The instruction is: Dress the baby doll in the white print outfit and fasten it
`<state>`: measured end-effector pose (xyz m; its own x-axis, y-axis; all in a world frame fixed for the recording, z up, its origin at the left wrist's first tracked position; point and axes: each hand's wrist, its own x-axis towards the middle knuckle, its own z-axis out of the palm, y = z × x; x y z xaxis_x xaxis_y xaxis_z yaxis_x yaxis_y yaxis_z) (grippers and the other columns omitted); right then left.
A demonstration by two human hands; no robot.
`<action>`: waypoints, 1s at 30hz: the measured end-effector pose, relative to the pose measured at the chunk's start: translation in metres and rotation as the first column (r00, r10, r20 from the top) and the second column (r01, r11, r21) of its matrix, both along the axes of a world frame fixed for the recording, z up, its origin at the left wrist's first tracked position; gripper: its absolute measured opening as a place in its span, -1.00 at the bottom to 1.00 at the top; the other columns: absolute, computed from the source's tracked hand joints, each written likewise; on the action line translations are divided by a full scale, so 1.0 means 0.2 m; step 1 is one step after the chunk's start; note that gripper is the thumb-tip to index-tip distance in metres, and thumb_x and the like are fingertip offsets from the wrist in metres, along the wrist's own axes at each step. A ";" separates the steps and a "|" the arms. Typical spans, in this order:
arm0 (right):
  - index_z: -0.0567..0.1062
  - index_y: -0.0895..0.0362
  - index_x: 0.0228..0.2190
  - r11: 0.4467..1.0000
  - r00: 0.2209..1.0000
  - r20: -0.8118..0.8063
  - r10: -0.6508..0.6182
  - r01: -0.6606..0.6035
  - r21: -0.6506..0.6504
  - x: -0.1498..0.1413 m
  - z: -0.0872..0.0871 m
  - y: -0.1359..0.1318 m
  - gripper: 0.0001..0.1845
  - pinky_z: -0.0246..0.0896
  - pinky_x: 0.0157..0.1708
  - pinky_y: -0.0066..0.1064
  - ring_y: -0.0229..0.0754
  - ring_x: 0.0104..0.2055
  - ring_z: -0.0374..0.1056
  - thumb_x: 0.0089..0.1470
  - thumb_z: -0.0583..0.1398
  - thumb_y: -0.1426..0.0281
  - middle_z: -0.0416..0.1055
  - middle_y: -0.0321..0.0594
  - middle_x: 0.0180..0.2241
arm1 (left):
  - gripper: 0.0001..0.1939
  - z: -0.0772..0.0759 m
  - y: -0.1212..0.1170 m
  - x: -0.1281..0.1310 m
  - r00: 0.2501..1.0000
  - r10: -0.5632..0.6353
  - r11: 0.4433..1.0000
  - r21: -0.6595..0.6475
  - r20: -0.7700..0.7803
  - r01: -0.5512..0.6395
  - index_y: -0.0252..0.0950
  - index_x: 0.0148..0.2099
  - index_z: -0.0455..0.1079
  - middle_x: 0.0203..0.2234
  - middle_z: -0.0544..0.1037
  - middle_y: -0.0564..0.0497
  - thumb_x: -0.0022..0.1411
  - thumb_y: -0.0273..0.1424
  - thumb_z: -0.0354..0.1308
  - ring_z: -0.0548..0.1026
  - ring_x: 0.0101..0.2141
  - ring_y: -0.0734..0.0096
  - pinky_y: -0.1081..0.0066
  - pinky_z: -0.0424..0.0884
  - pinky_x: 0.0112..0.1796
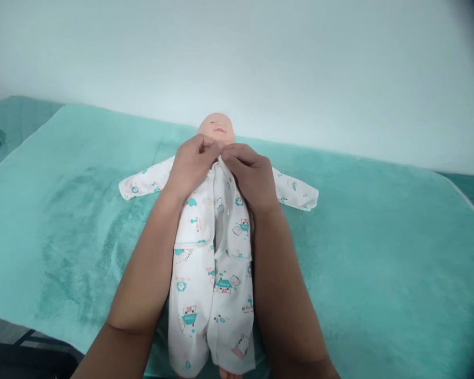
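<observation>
Pinching romper collar (pixel 220 158) with both hands (pixel 191 166) (pixel 253 176), doll (pixel 217 128) on teal blanket (pixel 359 237), fastener apparently hidden

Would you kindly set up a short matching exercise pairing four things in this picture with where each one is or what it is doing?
Things:
1. left hand
2. right hand
3. doll
4. blanket

Places or states:
A. teal, spread out under everything
B. lying face up, dressed in a printed white romper
C. pinching the romper's collar from the viewer's left
D. pinching the romper's collar from the viewer's right

Pairs: 1-C, 2-D, 3-B, 4-A
</observation>
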<state>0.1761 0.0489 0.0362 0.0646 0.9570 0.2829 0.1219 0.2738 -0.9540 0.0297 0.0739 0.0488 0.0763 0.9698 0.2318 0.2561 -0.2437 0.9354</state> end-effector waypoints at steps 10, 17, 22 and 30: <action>0.68 -0.01 -0.38 0.996 0.996 0.040 0.083 -0.084 0.032 0.00 -0.01 0.00 -0.88 0.34 0.16 -0.20 -0.13 0.05 0.45 0.13 0.30 0.31 0.54 -0.27 -0.08 | -0.85 -0.05 0.04 -0.01 0.996 -0.033 0.999 -0.024 0.086 0.035 -0.24 -0.16 0.53 -0.34 0.58 0.03 0.27 -0.43 0.14 0.48 -0.33 0.42 0.42 0.40 -0.27; 0.67 -0.01 -0.38 0.998 0.997 -0.044 0.063 -0.062 0.010 0.02 -0.04 0.02 -0.90 0.36 0.15 -0.19 -0.12 0.06 0.47 0.08 0.30 0.38 0.57 -0.29 -0.08 | -0.81 -0.03 0.04 0.00 0.998 -0.012 1.000 -0.004 0.056 0.012 -0.24 -0.13 0.55 -0.22 0.63 0.00 0.27 -0.47 0.13 0.53 -0.21 0.39 0.41 0.45 -0.15; 0.62 0.04 -0.29 0.999 0.997 -0.065 -0.044 0.043 -0.021 0.01 -0.05 0.04 -0.81 0.38 0.10 -0.19 -0.15 -0.04 0.49 0.02 0.26 0.47 0.59 -0.27 -0.14 | -0.80 -0.03 0.03 0.00 1.000 0.002 1.000 0.008 0.004 -0.002 -0.24 -0.11 0.55 -0.30 0.60 0.03 0.29 -0.46 0.13 0.51 -0.23 0.38 0.39 0.42 -0.15; 0.59 0.03 -0.23 0.998 0.997 0.031 -0.064 0.064 -0.028 -0.01 -0.06 0.05 -0.80 0.37 0.09 -0.16 -0.13 -0.05 0.47 0.04 0.25 0.40 0.60 -0.28 -0.13 | -0.74 -0.01 0.01 0.02 0.999 0.011 1.000 0.004 -0.048 -0.011 -0.25 -0.15 0.53 -0.37 0.55 0.06 0.15 -0.59 0.13 0.49 -0.28 0.40 0.38 0.39 -0.19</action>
